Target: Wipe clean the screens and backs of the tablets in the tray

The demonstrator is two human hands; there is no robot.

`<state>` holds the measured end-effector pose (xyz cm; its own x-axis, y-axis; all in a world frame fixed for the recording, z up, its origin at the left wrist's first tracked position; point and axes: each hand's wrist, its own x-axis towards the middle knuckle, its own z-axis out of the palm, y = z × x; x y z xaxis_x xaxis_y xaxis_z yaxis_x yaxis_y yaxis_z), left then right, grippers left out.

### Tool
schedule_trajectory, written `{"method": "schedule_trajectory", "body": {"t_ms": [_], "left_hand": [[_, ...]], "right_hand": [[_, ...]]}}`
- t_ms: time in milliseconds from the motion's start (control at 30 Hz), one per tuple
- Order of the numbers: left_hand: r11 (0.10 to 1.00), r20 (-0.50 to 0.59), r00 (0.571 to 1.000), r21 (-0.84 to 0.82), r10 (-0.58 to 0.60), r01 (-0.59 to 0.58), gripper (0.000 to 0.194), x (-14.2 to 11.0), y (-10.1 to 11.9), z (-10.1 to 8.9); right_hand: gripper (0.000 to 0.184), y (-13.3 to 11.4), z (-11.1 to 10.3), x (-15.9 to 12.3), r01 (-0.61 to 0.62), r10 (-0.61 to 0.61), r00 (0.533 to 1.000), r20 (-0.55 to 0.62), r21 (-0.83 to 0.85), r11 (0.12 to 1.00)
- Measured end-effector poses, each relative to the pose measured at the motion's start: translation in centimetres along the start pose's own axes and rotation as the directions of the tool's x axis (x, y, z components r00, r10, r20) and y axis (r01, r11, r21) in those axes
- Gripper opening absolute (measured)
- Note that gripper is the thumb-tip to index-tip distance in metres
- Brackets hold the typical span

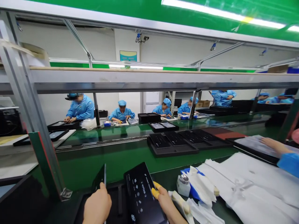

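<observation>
A: Head view, the only one. Left hand point(97, 207)?

B: Low in frame, fingers curled shut on a thin dark panel point(101, 178), stood on edge, edge-on to the camera. Pinched at the bottom edge, probably to keep skin off the face.

A: Right hand point(167, 203)?

B: Just right of the left one, clamped on the side of a black device point(141, 193) with white icons printed on it. Yellow finger cots point(156, 189) on the fingertips that touch it, looks like a no-smudge measure. The device lies tilted between the two hands, over a black tray point(118, 202) below them.

A: Right of that hand?

B: White cloths point(201, 186), a small white bottle with a metal cap point(182, 184), a blue thing under the cloths, can't tell what. Further right, white foam sheets point(257, 183). All within reach of the right hand, so likely wiping supplies.

A: Beyond the hands?

B: Green conveyor belt point(130, 157) with black trays point(184, 141) on it. A co-worker's hand point(271, 143) at far right rests on a flat panel. People in blue coats across the belt, well apart.
</observation>
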<state>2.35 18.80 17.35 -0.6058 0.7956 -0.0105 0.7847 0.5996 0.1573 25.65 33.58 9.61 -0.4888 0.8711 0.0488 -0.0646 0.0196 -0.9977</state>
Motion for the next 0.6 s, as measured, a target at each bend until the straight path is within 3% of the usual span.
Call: {"method": "schedule_trajectory", "body": {"t_ms": [67,167,333,467,600], "left_hand": [[1.0,-0.008,1.0,0.003,0.029,-0.029,0.063,0.7,1.4,1.9],[0.996,-0.034,0.996,-0.008,0.087,-0.087,0.07,1.2,2.5,5.1],[0.997,-0.012,0.997,-0.041,0.07,-0.071,0.071,1.5,2.3,9.8],[0.994,-0.008,1.0,-0.108,0.023,-0.024,0.055,1.6,0.6,10.7],[0.985,-0.098,0.995,-0.169,-0.035,0.018,0.048,0.7,-4.4,9.4]], "right_hand": [[0.063,2.3,0.5,0.5,-0.03,0.03,0.999,0.009,-0.006,1.0],[0.061,5.1,-0.1,1.1,-0.022,0.018,0.999,-0.026,-0.172,0.985],[0.053,7.3,-1.0,1.4,-0.055,0.004,0.994,-0.111,-0.454,0.889],[0.055,8.1,0.1,1.0,-0.107,0.0,0.986,-0.164,-0.642,0.76],[0.06,7.3,-0.1,-0.5,0.02,-0.208,0.965,-0.162,-0.742,0.67]]}}
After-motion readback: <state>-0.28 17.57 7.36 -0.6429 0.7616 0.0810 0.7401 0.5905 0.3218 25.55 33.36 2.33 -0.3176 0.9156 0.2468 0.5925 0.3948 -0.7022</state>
